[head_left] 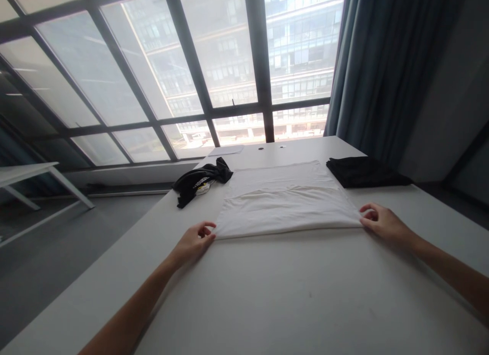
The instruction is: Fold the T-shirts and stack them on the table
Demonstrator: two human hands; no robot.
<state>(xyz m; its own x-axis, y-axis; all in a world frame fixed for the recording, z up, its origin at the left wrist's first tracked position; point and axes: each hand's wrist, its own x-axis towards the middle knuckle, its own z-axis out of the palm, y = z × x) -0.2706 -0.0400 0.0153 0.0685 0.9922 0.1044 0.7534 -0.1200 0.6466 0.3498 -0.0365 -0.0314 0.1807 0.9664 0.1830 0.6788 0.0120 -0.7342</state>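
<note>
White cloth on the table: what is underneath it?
The white cloth lies on the white table, whose surface shows around it. Anything directly beneath the cloth is covered and cannot be seen. The left hand and right hand hold its near corners.

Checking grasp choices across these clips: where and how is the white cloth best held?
Probably by its two near corners, pinched from left and right: the white cloth lies flat, its nearly straight near edge ending in a corner each side.
</note>
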